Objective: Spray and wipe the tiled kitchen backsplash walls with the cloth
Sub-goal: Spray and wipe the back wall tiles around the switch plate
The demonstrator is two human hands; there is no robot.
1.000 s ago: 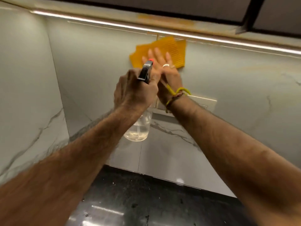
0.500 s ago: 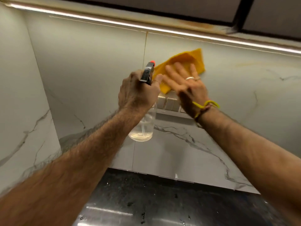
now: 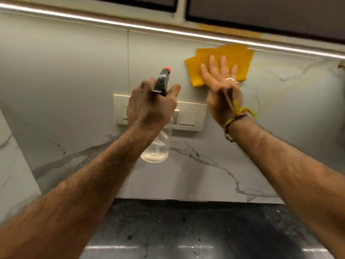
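while left hand [image 3: 149, 107] grips bottle [image 3: 158, 144], right hand [image 3: 222, 86] flattens cloth [image 3: 240, 58].

- Both forearms are bare, with no sleeves in view, and carry visible hair.
- The left hand [image 3: 151, 107] wears nothing on its wrist or on the fingers that show.
- The right hand [image 3: 223, 96] has a silver ring [image 3: 230, 79] on one finger.
- Just below the right hand, the wrist wears a yellow thread band [image 3: 240, 114] with knotted loose ends, beside a darker braided cord [image 3: 229, 136].
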